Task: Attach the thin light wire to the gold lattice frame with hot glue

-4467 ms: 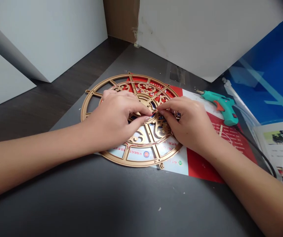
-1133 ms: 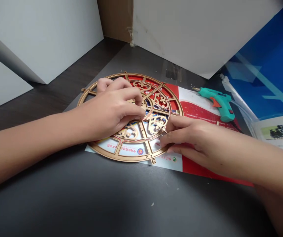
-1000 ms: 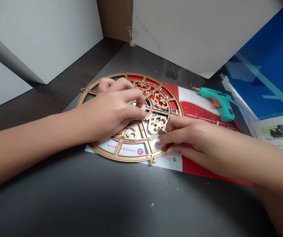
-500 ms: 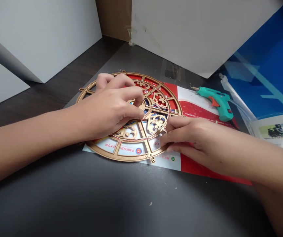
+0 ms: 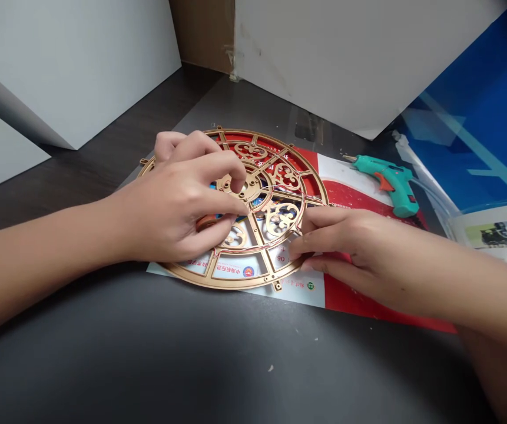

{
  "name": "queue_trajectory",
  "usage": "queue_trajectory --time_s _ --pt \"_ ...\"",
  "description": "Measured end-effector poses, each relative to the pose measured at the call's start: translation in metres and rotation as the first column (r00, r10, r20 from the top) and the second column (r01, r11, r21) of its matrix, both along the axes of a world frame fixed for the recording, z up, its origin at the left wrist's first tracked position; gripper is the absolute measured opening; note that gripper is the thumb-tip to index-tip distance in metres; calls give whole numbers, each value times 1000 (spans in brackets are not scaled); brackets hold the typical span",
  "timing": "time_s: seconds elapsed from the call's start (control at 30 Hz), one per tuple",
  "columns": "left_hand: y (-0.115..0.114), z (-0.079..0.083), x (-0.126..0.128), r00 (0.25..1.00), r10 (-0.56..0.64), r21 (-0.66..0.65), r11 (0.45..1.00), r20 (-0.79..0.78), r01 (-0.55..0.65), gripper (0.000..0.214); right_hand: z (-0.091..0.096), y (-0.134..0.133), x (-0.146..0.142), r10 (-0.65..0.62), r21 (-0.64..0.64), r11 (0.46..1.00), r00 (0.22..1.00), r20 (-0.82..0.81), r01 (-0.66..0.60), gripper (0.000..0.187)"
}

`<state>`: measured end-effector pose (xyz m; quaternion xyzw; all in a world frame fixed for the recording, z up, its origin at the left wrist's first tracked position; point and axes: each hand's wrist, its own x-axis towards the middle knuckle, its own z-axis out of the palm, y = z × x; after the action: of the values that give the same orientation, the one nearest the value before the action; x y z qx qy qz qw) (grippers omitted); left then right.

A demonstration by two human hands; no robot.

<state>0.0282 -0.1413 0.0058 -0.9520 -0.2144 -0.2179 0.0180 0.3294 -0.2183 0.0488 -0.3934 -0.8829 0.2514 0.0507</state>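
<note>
A round gold openwork frame (image 5: 310, 176) with scroll cut-outs lies flat on a red and white printed sheet (image 5: 359, 194). My left hand (image 5: 178, 200) rests on the frame's left half, fingers curled. Its index fingertip presses near the gold hub (image 5: 247, 187), and the thumb and middle finger pinch something small and brownish that I cannot name. My right hand (image 5: 345, 244) lies at the frame's lower right rim, fingers drawn together and pinching a thin copper-coloured wire (image 5: 300, 221) that follows the inner ring.
A teal hot-glue gun (image 5: 388, 179) with an orange trigger lies on the sheet to the right, its black cord trailing right. White boards (image 5: 345, 59) stand behind. A blue panel (image 5: 478, 118) and a clear cover over printed pictures (image 5: 496, 232) are at far right.
My left hand slid back off the hub toward the left, uncovering the gold centre. My right hand, at the hub 4.5 s ago, has stayed at the lower right rim for the last second.
</note>
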Motion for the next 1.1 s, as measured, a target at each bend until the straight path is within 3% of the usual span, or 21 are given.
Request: queue_trajectory --time_s 0.4,0.63,0.87,1.1 --pt "-7 -2 4 1000 -2 -13 1000 1 2 31 5 -3 -5 9 -11 1000 999 -49 -10 32" --pt "-7 -5 1 1000 1 -103 995 -13 -3 17 2 -3 -4 36 3 999 995 -89 -35 31" --pt "-10 -2 5 999 5 -152 988 -46 -11 19 7 -3 -6 23 -7 1000 996 -88 -24 31" --pt "-12 -2 6 999 -48 -63 997 -15 47 19 7 -4 -3 22 10 1000 996 -90 -21 31"
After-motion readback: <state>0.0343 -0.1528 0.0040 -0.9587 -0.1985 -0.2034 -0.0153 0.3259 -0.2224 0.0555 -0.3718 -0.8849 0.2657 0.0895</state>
